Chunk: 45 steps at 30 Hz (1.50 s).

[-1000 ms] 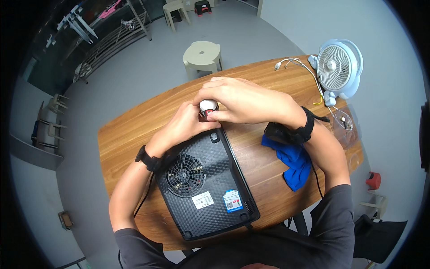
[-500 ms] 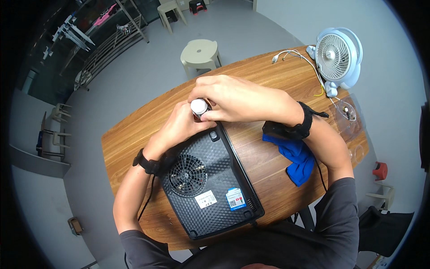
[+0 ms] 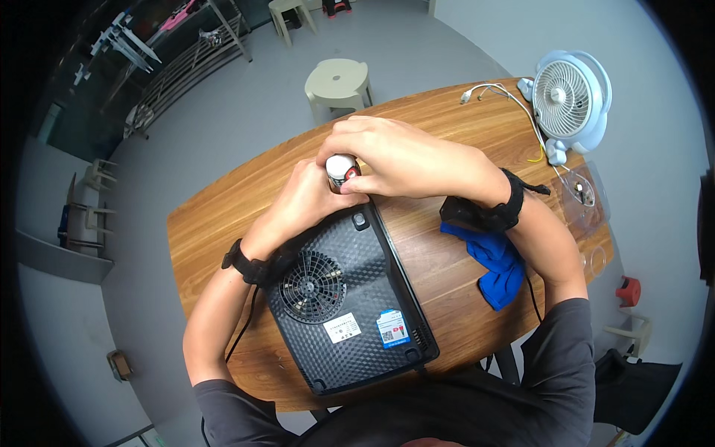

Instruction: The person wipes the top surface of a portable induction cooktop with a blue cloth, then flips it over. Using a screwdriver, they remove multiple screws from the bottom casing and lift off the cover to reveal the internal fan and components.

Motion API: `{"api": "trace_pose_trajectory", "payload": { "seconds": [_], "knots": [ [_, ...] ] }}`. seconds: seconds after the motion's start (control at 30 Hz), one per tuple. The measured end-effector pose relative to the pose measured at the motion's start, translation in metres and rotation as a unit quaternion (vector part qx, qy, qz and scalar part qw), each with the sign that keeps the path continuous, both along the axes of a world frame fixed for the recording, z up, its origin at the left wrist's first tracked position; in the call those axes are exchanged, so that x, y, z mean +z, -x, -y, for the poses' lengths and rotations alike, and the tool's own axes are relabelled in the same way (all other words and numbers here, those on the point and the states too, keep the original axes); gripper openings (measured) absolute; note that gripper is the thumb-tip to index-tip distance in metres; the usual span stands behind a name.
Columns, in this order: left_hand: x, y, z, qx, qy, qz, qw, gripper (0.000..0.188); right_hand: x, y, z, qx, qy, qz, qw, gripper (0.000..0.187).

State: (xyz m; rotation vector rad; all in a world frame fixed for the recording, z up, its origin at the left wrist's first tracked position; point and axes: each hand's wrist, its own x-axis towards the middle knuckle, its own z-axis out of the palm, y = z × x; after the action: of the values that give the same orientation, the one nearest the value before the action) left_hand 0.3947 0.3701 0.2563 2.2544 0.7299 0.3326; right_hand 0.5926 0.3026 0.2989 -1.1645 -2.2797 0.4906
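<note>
Beyond the far edge of a black flat appliance [image 3: 365, 287], my two hands come together around a small bottle with a white cap [image 3: 342, 165]. Part of a red and dark label shows below the cap. My left hand [image 3: 311, 192] is closed around the bottle's lower side, its thumb along the appliance's edge. From the right, my right hand [image 3: 376, 153] arches over with thumb and fingers closed on the bottle near its cap. The bottle's base is hidden. The appliance lies underside up, showing a round fan grille [image 3: 313, 287], rubber feet and two stickers; it looks like an induction cooker.
A crumpled blue cloth [image 3: 493, 267] lies under my right forearm. A light blue fan [image 3: 566, 104] stands at the table's far right, its white cable [image 3: 514, 95] beside it. A clear plastic bag [image 3: 582, 197] is near the right edge. Beyond the table stands a cream stool [image 3: 337, 82].
The bottle has tilted slightly, so more of its red label shows beneath the cap. Both hands keep hold of it with little shift; the whole view has moved slightly.
</note>
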Motion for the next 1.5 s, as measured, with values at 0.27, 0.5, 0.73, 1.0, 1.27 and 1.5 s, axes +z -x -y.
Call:
{"api": "trace_pose_trajectory", "payload": {
  "seconds": [0.27, 0.5, 0.73, 1.0, 1.27, 1.5],
  "knots": [
    [-0.001, 0.008, -0.011, -0.020, 0.098, -0.004, 0.995, 0.033, -0.002, -0.005, -0.001, 0.024, -0.031, -0.003, 0.999, 0.043],
    [0.003, -0.001, -0.008, -0.016, 0.027, -0.035, 0.999, 0.029, 0.005, 0.001, 0.002, -0.045, -0.047, 0.005, 0.998, 0.030],
    [0.004, 0.002, -0.008, -0.063, 0.063, 0.022, 0.996, 0.030, 0.016, -0.005, 0.008, 0.070, 0.014, 0.015, 0.997, 0.033],
    [-0.006, -0.002, -0.010, -0.034, 0.033, 0.028, 0.999, 0.040, 0.007, 0.003, 0.006, -0.042, -0.028, 0.046, 0.998, 0.035],
    [-0.005, 0.003, -0.013, -0.027, 0.095, -0.014, 0.995, 0.043, -0.001, -0.015, -0.001, 0.061, -0.045, -0.002, 0.997, 0.034],
    [-0.001, -0.006, -0.005, -0.018, 0.040, -0.009, 0.999, 0.038, 0.004, 0.001, 0.005, -0.017, -0.008, 0.017, 1.000, 0.036]
  ]
}}
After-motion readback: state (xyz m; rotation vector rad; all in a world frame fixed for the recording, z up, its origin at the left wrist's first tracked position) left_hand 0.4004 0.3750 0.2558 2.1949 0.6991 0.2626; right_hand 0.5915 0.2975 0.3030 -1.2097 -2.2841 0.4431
